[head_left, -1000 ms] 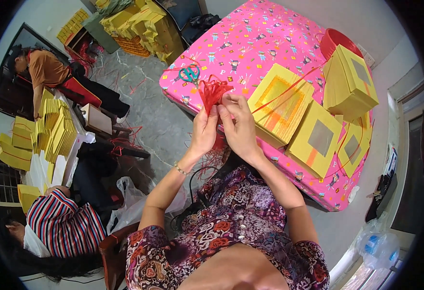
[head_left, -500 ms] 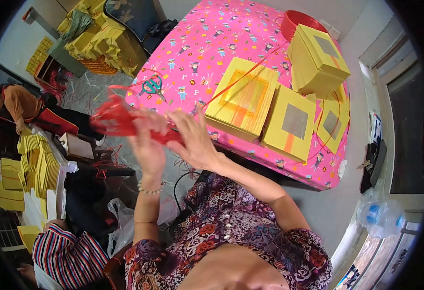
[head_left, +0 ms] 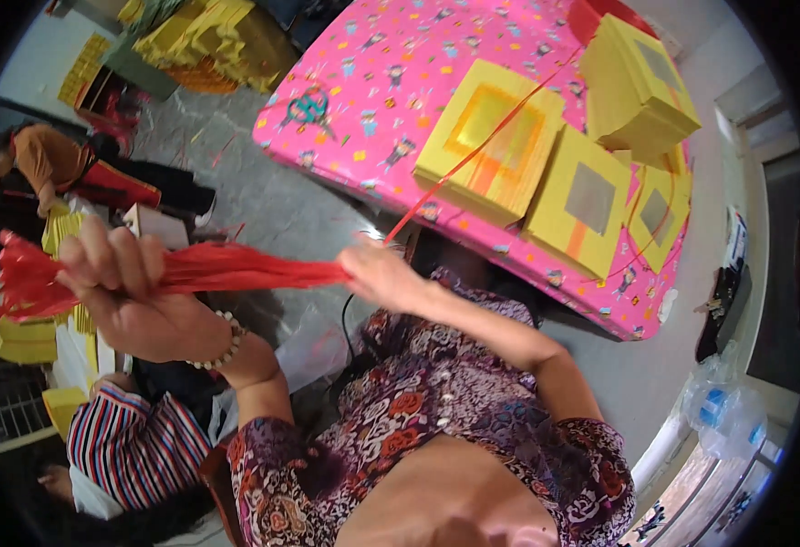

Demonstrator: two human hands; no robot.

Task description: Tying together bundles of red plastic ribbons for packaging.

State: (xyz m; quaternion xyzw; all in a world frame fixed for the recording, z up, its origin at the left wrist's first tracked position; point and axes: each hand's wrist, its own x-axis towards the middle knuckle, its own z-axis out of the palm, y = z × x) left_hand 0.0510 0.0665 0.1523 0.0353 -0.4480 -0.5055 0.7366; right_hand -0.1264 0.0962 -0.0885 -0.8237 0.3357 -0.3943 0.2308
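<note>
A bundle of red plastic strands (head_left: 245, 265) stretches nearly level between my two hands. My left hand (head_left: 149, 301), with a beaded bracelet at the wrist, is wrapped round the bundle, and a loose frayed end sticks out past its fingers. My right hand (head_left: 381, 276) grips the bundle's other end. From beside the right hand a single red strand (head_left: 459, 164) runs up and right across a stack of yellow card pieces (head_left: 436, 150) on the table. Scissors with teal handles (head_left: 309, 108) lie near the table's left edge.
The table has a pink patterned cover (head_left: 400, 46). More yellow stacks (head_left: 582, 196) and a red round container (head_left: 614, 14) are on its right part. Two people, one in brown (head_left: 49, 155) and one in stripes (head_left: 135, 447), are at left. A clear plastic bottle (head_left: 723, 410) is at right.
My left hand has moved left and down along with the red bundle, which is now pulled out long. My hands, close together before, are now apart. The view has shifted slightly.
</note>
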